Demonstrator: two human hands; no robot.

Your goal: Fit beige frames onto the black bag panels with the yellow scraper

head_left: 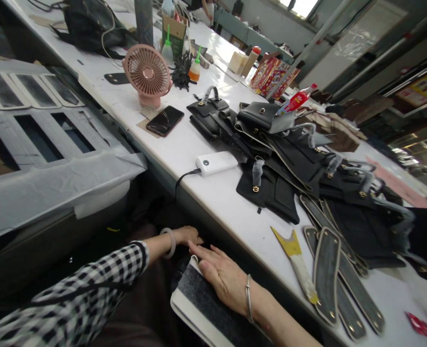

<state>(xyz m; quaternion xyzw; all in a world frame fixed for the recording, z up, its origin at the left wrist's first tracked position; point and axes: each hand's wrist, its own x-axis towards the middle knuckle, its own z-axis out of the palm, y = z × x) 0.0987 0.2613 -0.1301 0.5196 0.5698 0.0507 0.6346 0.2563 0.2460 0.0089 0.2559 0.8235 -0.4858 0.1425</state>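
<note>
Low in front of me, below the table edge, a dark grey bag panel (199,291) with a pale border lies tilted over my lap. My right hand (224,277) rests on its upper part with the fingers stretched out toward my left hand. Just beyond the panel's upper corner is my left hand (188,236), its fingers curled together and partly hidden by shadow and my right fingertips. What those fingers hold, if anything, cannot be made out. A bangle circles each wrist.
The white table (213,202) carries black handbags (267,188), grey straps (327,270), a yellow-tipped tool (295,260), a white power bank (217,163), a phone (165,120) and a pink fan (147,72). On the left, pale-bordered panels (36,89) lie on a covered surface.
</note>
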